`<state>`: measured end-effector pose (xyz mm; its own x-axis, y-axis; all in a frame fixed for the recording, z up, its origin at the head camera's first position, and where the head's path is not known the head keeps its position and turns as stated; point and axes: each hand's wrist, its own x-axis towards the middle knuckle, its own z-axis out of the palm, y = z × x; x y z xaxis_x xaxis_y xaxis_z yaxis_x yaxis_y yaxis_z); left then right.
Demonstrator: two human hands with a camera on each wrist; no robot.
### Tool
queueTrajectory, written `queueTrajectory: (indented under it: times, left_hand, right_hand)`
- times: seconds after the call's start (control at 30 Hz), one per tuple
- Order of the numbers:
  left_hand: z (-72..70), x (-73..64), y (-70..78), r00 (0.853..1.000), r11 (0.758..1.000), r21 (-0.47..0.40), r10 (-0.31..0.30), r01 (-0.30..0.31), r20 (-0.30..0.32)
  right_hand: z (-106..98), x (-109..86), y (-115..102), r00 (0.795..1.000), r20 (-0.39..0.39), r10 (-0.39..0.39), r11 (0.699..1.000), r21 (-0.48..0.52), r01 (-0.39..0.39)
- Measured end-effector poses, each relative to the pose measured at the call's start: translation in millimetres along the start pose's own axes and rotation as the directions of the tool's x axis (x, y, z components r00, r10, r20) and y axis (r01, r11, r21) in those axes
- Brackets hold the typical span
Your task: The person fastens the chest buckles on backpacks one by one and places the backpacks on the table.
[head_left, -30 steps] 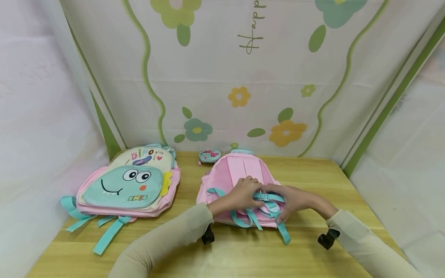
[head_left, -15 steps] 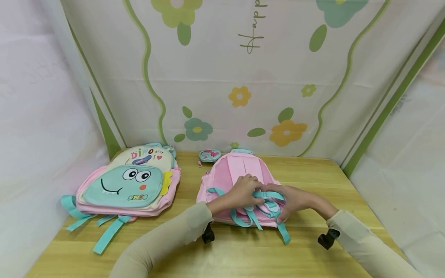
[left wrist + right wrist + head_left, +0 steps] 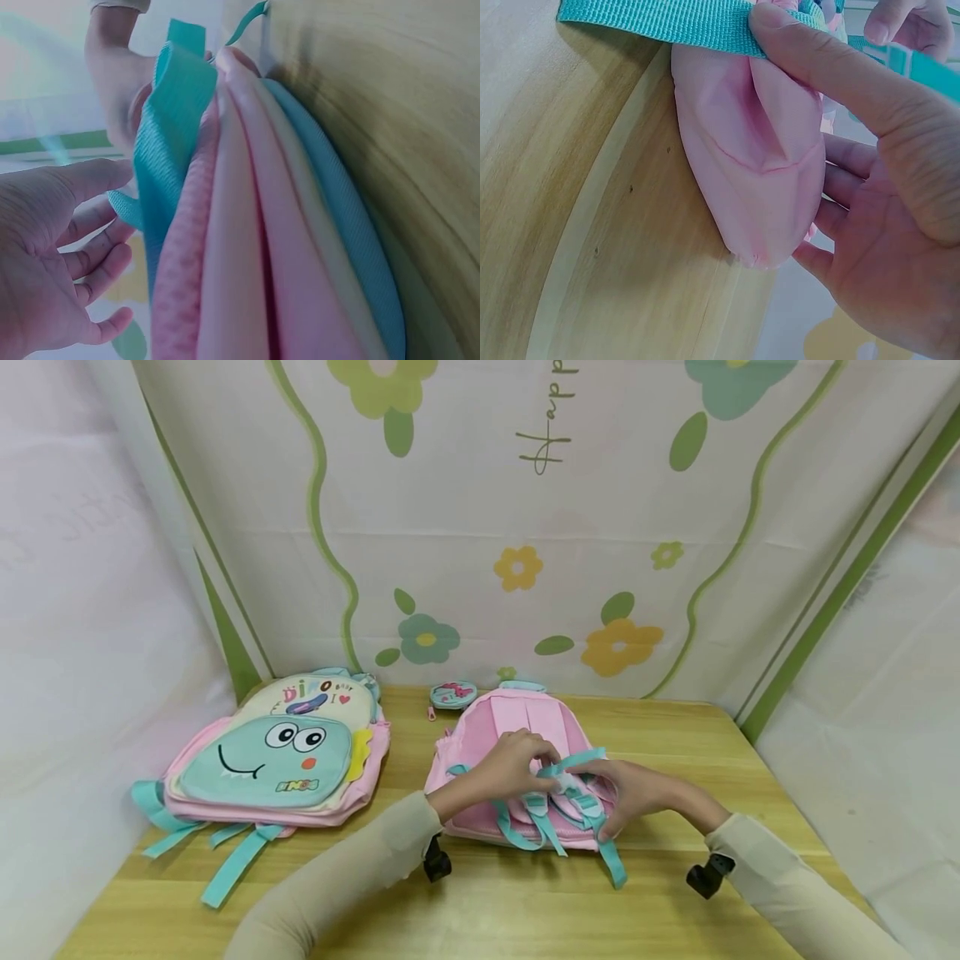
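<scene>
A pink backpack (image 3: 528,714) lies with its padded back upward in the head view, teal straps bunched on its near half. My left hand (image 3: 510,767) pinches a teal strap (image 3: 581,760) beside its pale buckle (image 3: 564,783); the free end of this strap sticks up to the right. Opposite it, my right hand (image 3: 637,789) curves round the straps at the backpack's right lower corner. In the right wrist view the thumb lies on a wide teal webbing strap (image 3: 660,22), while the other fingers are partly hidden behind the pink fabric (image 3: 742,165).
To the left lies a second backpack (image 3: 266,760) with a dinosaur face, its teal straps trailing toward the near edge. A small round teal pouch (image 3: 453,695) stands behind. A flowered cloth (image 3: 465,568) hangs along the back of the wooden table (image 3: 525,910).
The left hand has moved slightly up and left, drawing the buckled strap with it. That strap now lies slanted with its end raised. The right hand has stayed nearly still.
</scene>
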<state>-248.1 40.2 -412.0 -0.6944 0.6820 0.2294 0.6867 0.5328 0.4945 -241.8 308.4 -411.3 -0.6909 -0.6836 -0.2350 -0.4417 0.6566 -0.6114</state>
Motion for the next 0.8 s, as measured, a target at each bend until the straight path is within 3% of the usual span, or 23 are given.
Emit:
queueTrajectory:
  times: [0.4,0.6,0.8]
  left_hand:
    - [-19.1,-12.7,-10.8,0.998,0.993,-0.118,-0.016,0.009,-0.06]
    - [-29.4,-22.7,-16.4,0.998,0.983,-0.179,-0.044,0.034,-0.053]
    - [-33.8,-29.8,-24.7,0.996,0.985,-0.151,-0.085,0.079,-0.04]
  right_hand:
    - [2,1.4,0,1.0,0.002,-0.016,0.999,-0.043,0.016]
    - [3,0.0,1,1.0,-0.006,-0.011,0.999,-0.04,0.01]
    - [3,0.0,4,1.0,-0.014,-0.017,0.998,-0.059,0.017]
